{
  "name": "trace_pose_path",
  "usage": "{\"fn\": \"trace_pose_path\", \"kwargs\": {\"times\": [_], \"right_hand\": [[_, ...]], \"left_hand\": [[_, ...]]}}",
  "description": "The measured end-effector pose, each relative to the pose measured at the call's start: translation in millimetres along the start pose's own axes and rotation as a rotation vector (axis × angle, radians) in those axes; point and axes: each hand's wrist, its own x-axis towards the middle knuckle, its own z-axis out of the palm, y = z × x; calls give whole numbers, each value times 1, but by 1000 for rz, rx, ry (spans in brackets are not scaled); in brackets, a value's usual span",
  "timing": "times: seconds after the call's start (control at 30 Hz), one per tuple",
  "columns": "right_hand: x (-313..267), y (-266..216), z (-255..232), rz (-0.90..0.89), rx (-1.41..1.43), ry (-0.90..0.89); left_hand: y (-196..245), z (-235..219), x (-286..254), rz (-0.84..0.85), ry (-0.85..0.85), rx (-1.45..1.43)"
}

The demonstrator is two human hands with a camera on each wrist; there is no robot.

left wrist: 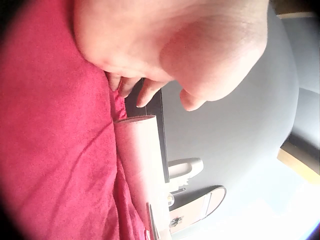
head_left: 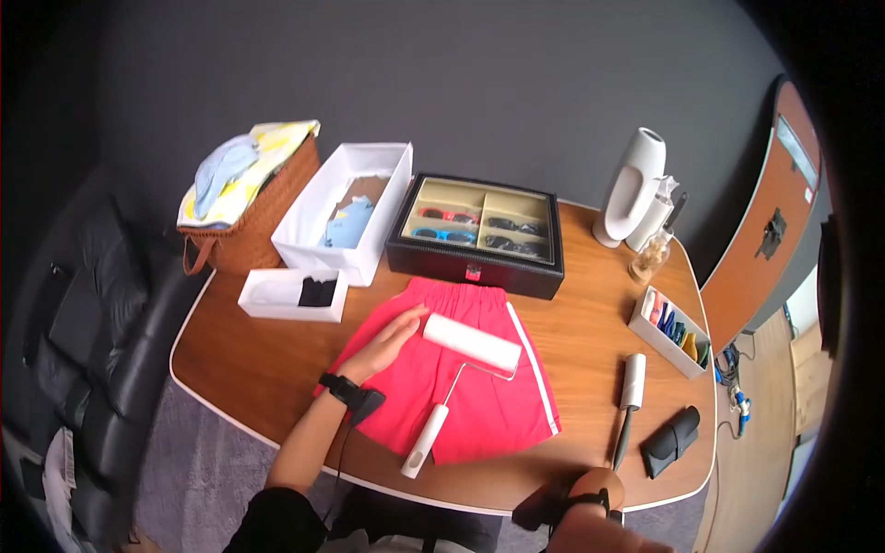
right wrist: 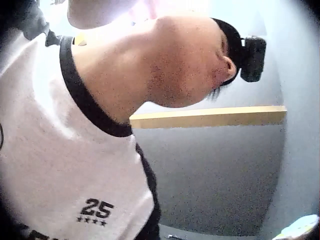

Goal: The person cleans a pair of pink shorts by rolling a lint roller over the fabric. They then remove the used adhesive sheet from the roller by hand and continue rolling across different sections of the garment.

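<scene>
Pink shorts (head_left: 484,415) with a white side stripe lie spread on the wooden table. Across them rests a large white lint roller (head_left: 472,344), its thin wire arm leading to a white handle (head_left: 426,442). My left hand (head_left: 383,346) lies on the shorts with fingers extended, fingertips beside the roller's left end; the left wrist view shows the hand (left wrist: 165,45) over the pink cloth. Low at the table's front edge is my right hand (head_left: 597,487), its fingers hidden. Close to it lies a smaller lint roller (head_left: 633,382) with a dark handle.
Behind the shorts stands a black glasses case (head_left: 475,267). Left of it are a white bin (head_left: 313,244), a small white box (head_left: 267,311) and a wicker basket (head_left: 286,198). To the right are a white vase (head_left: 636,175), an open box (head_left: 678,350) and a dark pouch (head_left: 671,442).
</scene>
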Motion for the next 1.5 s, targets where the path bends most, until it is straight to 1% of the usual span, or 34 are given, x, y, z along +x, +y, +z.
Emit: {"fn": "trace_pose_path", "kwargs": {"times": [0.03,0.1,0.13,0.23,0.27,0.3,0.33,0.37,0.43,0.5,0.57,0.6,0.63,0.67,0.73,0.77,0.83,0.87,0.9,0.93,0.97,1.03,1.07,1.1,1.13,1.17,1.2,1.23,1.27,1.3,1.43,1.47,1.5], "right_hand": [[3,3,-2,-11,-36,14],[11,6,-6,-37,-117,48],[16,7,-8,-51,-158,68],[32,1,-14,-83,-301,133],[39,11,-19,10,-332,25],[41,26,-13,72,-349,47],[43,40,-9,161,-398,11],[35,55,-9,143,-425,24],[21,87,-1,384,-514,-46],[-19,104,-7,685,-558,-262],[-56,115,-13,884,-605,-406],[-79,126,-16,959,-566,-421],[-97,138,-18,1040,-518,-441],[-107,146,-20,1029,-510,-401],[-121,158,-17,1165,-421,-326],[-124,166,-12,1168,-404,-301],[-128,174,-12,1363,-458,-419],[-129,173,-11,1354,-444,-376],[-129,172,-12,1365,-435,-378],[-125,168,-14,1347,-409,-362],[-122,166,-17,1327,-383,-345],[-122,169,-17,1349,-345,-362],[-125,174,-15,1335,-345,-367],[-126,176,-16,1321,-348,-369],[-116,166,-19,1311,-349,-391],[-117,167,-18,1318,-345,-377],[-121,171,-18,1289,-341,-373],[-125,173,-16,1263,-335,-372],[-128,177,-16,1271,-326,-366],[-131,181,-17,1265,-316,-367],[-131,183,-26,1253,-238,-400],[-131,186,-26,1257,-217,-393],[-133,187,-26,1266,-196,-384]], "left_hand": [[-3,0,1,23,-11,18],[-8,0,2,6,7,-17],[-7,0,2,31,5,-36],[-1,1,0,19,8,-53],[-2,2,0,44,-23,-42],[-3,3,2,37,23,-34],[-5,6,2,32,76,-29],[-4,8,0,59,59,-17],[7,-1,-6,292,248,405],[46,-2,-30,244,263,453],[100,10,-62,117,123,678],[107,19,-75,39,36,707],[103,25,-84,-50,-50,732],[88,29,-86,-41,-57,770],[46,35,-92,-44,-127,873],[27,38,-95,-55,-166,914],[13,48,-98,-85,-219,952],[10,54,-96,-113,-209,930],[8,59,-95,-141,-196,906],[30,72,-100,-33,-215,600],[24,71,-100,-45,-219,599],[14,67,-98,12,-296,706],[11,65,-100,7,-303,709],[15,66,-100,25,-297,839],[18,66,-98,46,-292,970],[11,62,-99,48,-305,977],[-4,56,-102,111,-292,1071],[-3,55,-104,173,-279,1161],[-1,56,-107,168,-290,1163],[0,57,-111,106,-246,1142],[44,59,-130,-158,-61,1063],[47,54,-133,-267,-81,1102],[50,51,-139,-283,-95,1114]]}}
